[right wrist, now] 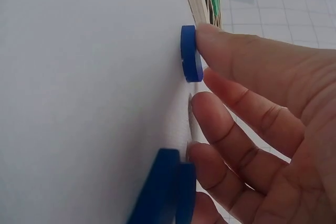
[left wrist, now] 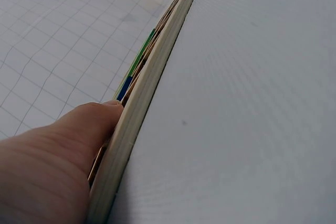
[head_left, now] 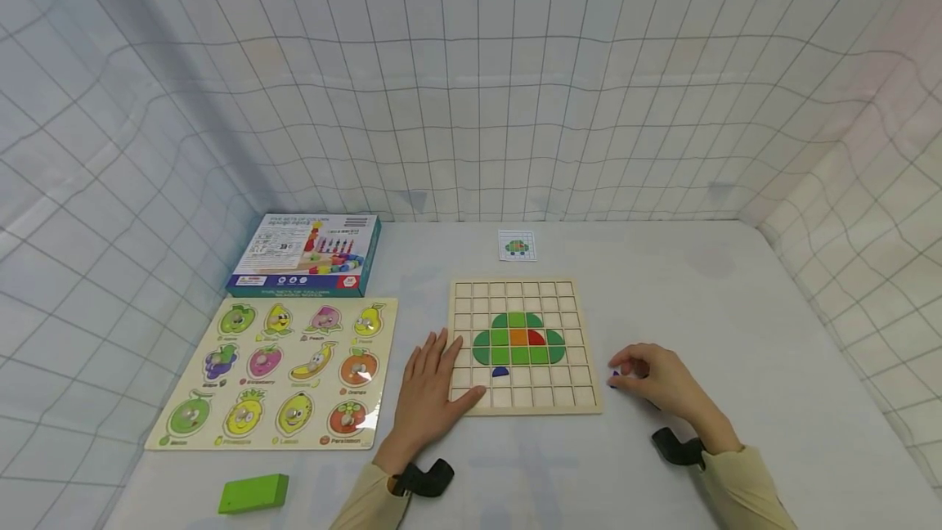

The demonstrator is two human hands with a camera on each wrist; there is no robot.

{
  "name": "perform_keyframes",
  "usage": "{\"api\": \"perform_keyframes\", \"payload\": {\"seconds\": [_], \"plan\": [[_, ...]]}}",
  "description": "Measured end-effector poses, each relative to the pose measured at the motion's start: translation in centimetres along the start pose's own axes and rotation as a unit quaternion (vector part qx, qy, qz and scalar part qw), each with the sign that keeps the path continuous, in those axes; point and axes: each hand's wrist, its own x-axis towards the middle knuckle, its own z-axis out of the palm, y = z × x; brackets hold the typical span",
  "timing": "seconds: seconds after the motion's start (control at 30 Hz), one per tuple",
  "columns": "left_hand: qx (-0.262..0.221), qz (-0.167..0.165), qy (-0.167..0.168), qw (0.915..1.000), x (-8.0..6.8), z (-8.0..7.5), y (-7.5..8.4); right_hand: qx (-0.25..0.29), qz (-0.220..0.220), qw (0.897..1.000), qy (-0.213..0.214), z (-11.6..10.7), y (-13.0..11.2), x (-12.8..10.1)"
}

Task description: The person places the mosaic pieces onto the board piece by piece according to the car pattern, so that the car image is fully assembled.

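Note:
A square wooden grid board (head_left: 545,392) holds green, orange and red tiles in a domed shape. Below that shape, a dark blue half-round tile (head_left: 500,371) lies on the grid. My left hand (head_left: 430,399) rests on the board's left edge, fingers stretched out and thumb along the front corner. Just beyond the board's right side, my right hand (head_left: 658,379) pinches another blue half-round tile (right wrist: 191,53) between thumb and fingers, close to the table. More blue shapes (right wrist: 163,187) appear under that hand in the right wrist view; their kind is unclear.
A small picture card (head_left: 518,245) lies behind the board. To the left are a fruit puzzle board (head_left: 280,383), a bead set box (head_left: 302,256) behind it and a green block (head_left: 253,494) in front. Gridded white cloth walls (head_left: 471,105) surround the table.

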Motion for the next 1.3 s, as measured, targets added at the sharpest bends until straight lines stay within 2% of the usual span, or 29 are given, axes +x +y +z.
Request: {"api": "perform_keyframes", "payload": {"seconds": [0.2, 0.47, 0.63, 0.87, 1.03, 1.3], "plan": [[-0.005, 0.000, 0.003, 1.0000, 0.0, -0.1, 0.0, -0.002, -0.013, 1.000, -0.001, -0.3, 0.2, 0.0], [-0.003, 0.000, 0.002, 1.0000, 0.0, 0.0, -0.1, 0.026, -0.054, 0.996, -0.069, -1.3, 1.1, -0.2], [-0.003, 0.007, 0.008, 0.9999, 0.0, 0.0, -0.1, 0.013, -0.065, 0.995, -0.069, -1.5, 1.1, -0.1], [-0.006, 0.006, 0.006, 0.9999, 0.0, 0.1, -0.1, -0.011, -0.037, 0.997, -0.060, -1.5, 0.7, 0.2], [-0.007, 0.002, 0.003, 1.0000, 0.0, 0.0, 0.0, -0.016, -0.020, 0.997, -0.077, -1.7, 0.6, 0.4], [-0.004, 0.012, 0.016, 0.9998, 0.0, 0.0, -0.1, 0.001, -0.017, 0.995, -0.097, -2.1, 0.3, 0.6]]}}
